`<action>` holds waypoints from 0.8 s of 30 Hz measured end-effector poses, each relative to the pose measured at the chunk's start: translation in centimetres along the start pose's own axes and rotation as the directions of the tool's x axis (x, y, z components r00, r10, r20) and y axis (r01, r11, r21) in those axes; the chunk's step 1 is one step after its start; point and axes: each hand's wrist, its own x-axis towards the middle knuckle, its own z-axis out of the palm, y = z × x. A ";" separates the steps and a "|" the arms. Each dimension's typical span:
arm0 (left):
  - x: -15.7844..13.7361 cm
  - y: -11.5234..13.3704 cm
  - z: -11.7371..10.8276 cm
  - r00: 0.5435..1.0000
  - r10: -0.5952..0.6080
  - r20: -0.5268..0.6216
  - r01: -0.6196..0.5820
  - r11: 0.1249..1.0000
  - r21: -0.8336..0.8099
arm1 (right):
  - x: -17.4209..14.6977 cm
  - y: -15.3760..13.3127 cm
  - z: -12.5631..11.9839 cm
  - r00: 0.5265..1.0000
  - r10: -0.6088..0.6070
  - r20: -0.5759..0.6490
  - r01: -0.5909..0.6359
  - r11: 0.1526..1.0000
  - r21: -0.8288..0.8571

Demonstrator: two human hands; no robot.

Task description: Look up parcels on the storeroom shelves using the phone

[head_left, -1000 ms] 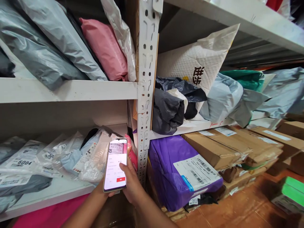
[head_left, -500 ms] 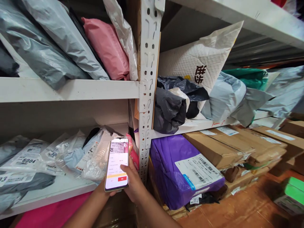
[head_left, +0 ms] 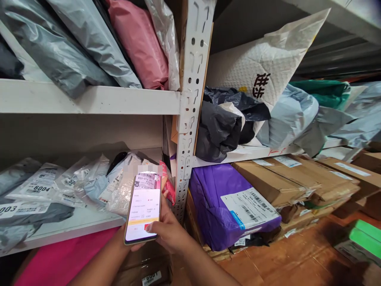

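Grey and pink mailer bags [head_left: 89,43] lean on the upper shelf [head_left: 89,99]; a purple parcel [head_left: 220,206] lies beside stacked cardboard boxes [head_left: 276,182] right of the white upright [head_left: 190,99].

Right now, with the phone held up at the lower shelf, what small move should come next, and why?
Probably press the right hand's thumb on the red button: it rests at the bottom of the phone screen, which the left hand holds from below, and the screen shows a barcode label.

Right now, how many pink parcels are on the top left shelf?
1: a pink parcel stands tilted between a grey mailer and a white bag. Others may be hidden behind them.
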 end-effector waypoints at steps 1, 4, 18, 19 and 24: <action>0.2 0.6 -0.8 0.999 0.044 0.001 -0.044 0.999 0.031 | -0.1 0.2 0.1 1.000 -0.002 0.004 0.002 1.000 -0.009; 2.0 3.1 -3.0 0.973 0.136 0.187 -0.184 0.946 0.269 | -0.2 1.4 0.4 1.000 -0.011 0.028 0.012 1.000 -0.027; 6.4 8.7 -4.1 0.960 0.117 0.253 -0.228 0.851 0.473 | -1.2 2.8 2.5 0.986 0.108 0.124 -0.124 0.984 0.128; 6.7 8.8 -4.1 0.967 0.117 0.224 -0.212 0.859 0.466 | -1.2 2.8 2.5 0.987 0.109 0.115 -0.125 0.982 0.139; 6.8 8.4 -3.3 0.991 0.092 0.099 -0.130 0.844 0.521 | -1.3 2.7 1.7 0.996 0.092 0.019 -0.094 0.989 0.114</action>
